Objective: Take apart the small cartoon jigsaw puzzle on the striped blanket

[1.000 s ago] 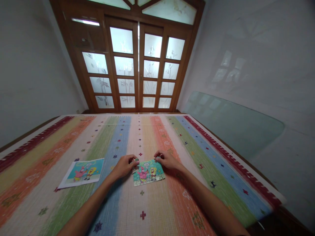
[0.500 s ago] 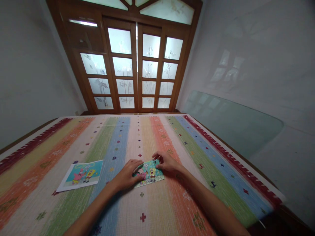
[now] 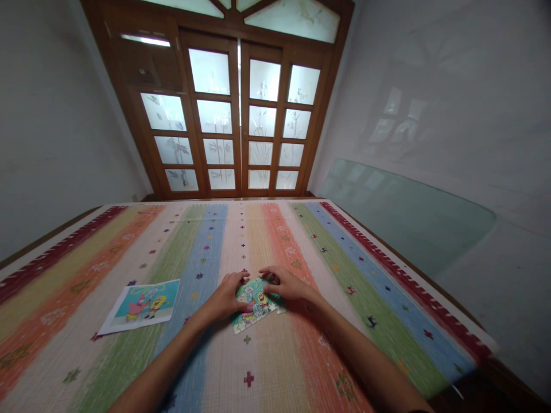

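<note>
A small cartoon jigsaw puzzle (image 3: pixel 255 307) lies on the striped mat (image 3: pixel 275 355), twisted a little so that its near left corner points toward me. My left hand (image 3: pixel 226 298) rests on its left side with fingers bent, pressing on the pieces. My right hand (image 3: pixel 287 285) covers its upper right part, fingers curled down onto the pieces. Both thumbs lie near the puzzle's top middle. Whether either hand pinches a loose piece is hidden.
A printed reference picture (image 3: pixel 142 305) of the same cartoon lies on the mat to the left. A wooden door with frosted panes (image 3: pixel 241 115) stands beyond the mat. A glass sheet (image 3: pixel 408 212) leans on the right wall.
Both hands have moved closer together over the puzzle. The puzzle has turned slightly, its left end swinging toward me.
</note>
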A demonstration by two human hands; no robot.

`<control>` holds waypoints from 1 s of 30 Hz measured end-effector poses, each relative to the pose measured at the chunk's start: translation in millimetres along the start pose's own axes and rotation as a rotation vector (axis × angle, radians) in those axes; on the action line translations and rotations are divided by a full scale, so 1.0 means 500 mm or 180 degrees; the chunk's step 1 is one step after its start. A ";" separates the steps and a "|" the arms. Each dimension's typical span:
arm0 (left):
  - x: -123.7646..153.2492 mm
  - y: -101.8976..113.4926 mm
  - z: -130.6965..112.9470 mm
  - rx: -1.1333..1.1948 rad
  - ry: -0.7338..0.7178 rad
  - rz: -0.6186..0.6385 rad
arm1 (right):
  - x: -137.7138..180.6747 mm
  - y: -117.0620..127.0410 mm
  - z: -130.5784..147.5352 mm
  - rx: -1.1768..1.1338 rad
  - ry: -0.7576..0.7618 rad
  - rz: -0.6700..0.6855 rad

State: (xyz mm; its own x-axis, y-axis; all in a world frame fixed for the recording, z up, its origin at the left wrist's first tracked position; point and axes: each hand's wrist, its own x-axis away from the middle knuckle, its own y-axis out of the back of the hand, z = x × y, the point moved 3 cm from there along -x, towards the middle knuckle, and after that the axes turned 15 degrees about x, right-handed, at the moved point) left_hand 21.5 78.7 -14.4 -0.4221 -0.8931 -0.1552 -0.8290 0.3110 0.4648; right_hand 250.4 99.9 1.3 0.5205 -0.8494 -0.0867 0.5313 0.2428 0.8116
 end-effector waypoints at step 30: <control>-0.015 0.012 -0.046 0.1053 0.0011 -0.0345 | -0.033 -0.046 0.021 -0.0646 -0.0005 -0.0283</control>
State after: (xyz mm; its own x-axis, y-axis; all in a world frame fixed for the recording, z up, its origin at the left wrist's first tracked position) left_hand 28.4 79.8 9.6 -0.3244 -0.9276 -0.1850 -0.9432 0.3024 0.1380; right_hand 222.5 103.2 -9.9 0.4646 -0.8724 -0.1517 0.6989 0.2560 0.6679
